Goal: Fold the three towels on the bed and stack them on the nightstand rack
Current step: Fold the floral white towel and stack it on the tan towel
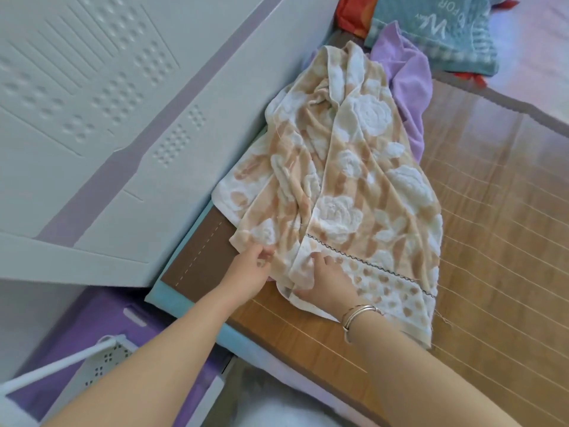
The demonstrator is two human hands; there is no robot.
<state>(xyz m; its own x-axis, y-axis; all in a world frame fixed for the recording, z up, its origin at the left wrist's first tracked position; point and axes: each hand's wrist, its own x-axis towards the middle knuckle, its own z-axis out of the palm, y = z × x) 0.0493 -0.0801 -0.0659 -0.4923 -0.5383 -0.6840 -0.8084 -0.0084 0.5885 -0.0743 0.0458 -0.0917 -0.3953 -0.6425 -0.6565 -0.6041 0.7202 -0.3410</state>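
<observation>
**Bed with bamboo mat and three towels**

The bed (197,269) carries a bamboo mat (492,241) with a brown cloth border, over a light blue edge. On the mat, toward 12 o'clock from the near edge, lies a rumpled beige rose-patterned towel (363,180). A purple towel (409,78) lies partly under it at 1 o'clock. Farther off at 1 o'clock, a teal towel (437,35) with white lettering rests on a red-orange cloth (354,16).

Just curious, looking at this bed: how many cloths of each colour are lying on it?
Beige floral towel: 1
Purple towel: 1
Teal towel: 1
Red-orange cloth: 1
Total: 4
</observation>
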